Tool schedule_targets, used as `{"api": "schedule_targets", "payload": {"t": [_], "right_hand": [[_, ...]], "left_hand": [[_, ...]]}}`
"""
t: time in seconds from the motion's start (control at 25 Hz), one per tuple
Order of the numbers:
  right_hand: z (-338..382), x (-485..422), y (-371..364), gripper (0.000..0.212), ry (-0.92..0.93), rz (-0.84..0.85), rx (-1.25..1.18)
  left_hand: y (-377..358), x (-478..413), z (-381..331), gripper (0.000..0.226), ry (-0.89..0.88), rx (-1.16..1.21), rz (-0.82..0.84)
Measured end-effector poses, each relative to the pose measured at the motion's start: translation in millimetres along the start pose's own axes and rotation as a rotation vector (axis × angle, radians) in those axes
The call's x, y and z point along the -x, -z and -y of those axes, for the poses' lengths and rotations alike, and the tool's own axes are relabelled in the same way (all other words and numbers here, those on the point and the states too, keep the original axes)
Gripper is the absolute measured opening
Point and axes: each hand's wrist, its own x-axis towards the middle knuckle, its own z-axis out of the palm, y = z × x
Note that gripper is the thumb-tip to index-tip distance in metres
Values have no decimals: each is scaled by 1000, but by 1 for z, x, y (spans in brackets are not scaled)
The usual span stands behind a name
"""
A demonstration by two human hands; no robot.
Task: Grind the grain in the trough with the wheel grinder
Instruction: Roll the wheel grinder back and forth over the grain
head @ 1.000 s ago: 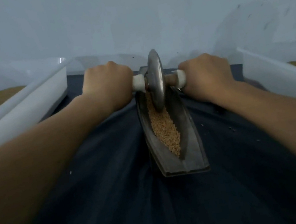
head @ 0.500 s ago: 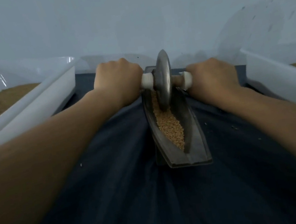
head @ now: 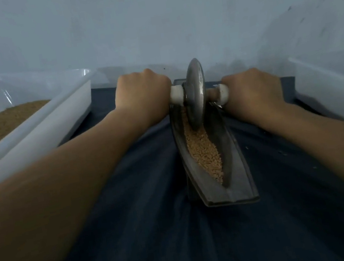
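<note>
A dark metal boat-shaped trough (head: 239, 178) lies lengthwise on a dark blue cloth (head: 147, 224) and holds tan grain (head: 204, 154). The metal wheel grinder (head: 196, 95) stands upright in the trough's far half, its rim down in the grain. My left hand (head: 142, 94) grips the white handle on the wheel's left side. My right hand (head: 253, 92) grips the white handle on the right. Both fists hide most of the handles.
A white plastic tub (head: 54, 135) with brown ground material stands at the left. Another white tub (head: 329, 94) stands at the right edge. A pale wall rises close behind the trough. A few loose specks lie on the cloth right of the trough.
The view has shifted, so trough and hands sit further right in the frame. The wheel stays in the far half of the trough with both hands gripping its handles.
</note>
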Motion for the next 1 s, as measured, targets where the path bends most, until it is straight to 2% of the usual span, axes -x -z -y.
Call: {"api": "schedule_targets", "payload": {"t": [0.08,0.12,0.2,0.28,0.36,0.48,0.52,0.56,0.64,0.72,0.76,0.88,0.96,1.0], "right_hand": [[-14,32,1,19,105,-130,22],[-19,50,1,19,154,-196,40],[-26,72,-1,18,185,-266,52],[-23,55,-4,17,127,-233,17],[-7,25,-6,18,16,-117,7],[-2,0,-5,18,-30,37,-57],[-8,6,-3,14,-3,35,-53],[-14,19,-2,10,50,-20,-6],[-24,49,-6,14,165,-219,108],[-26,50,-4,18,206,-311,125],[-23,36,-3,18,204,-287,123],[-5,-8,3,21,32,7,11],[-4,-13,0,22,-19,66,-11],[-8,-2,1,20,10,35,6]], "left_hand": [[6,28,4,5,-90,-17,-97],[6,45,6,17,-139,-39,-168],[8,58,10,29,-126,-46,-263],[5,47,8,26,-95,-82,-194],[3,20,1,7,-65,-95,-97],[2,-8,-4,13,-56,-77,-29],[5,-2,0,10,-91,-83,-53],[7,12,4,6,-141,-85,-84],[-3,41,16,14,-223,-61,-181],[-11,45,25,18,-203,-2,-187],[-14,38,25,15,-173,11,-153],[-8,-6,6,13,6,6,3],[-5,-20,2,15,-7,-5,26],[-3,-12,6,11,-57,4,32]]}}
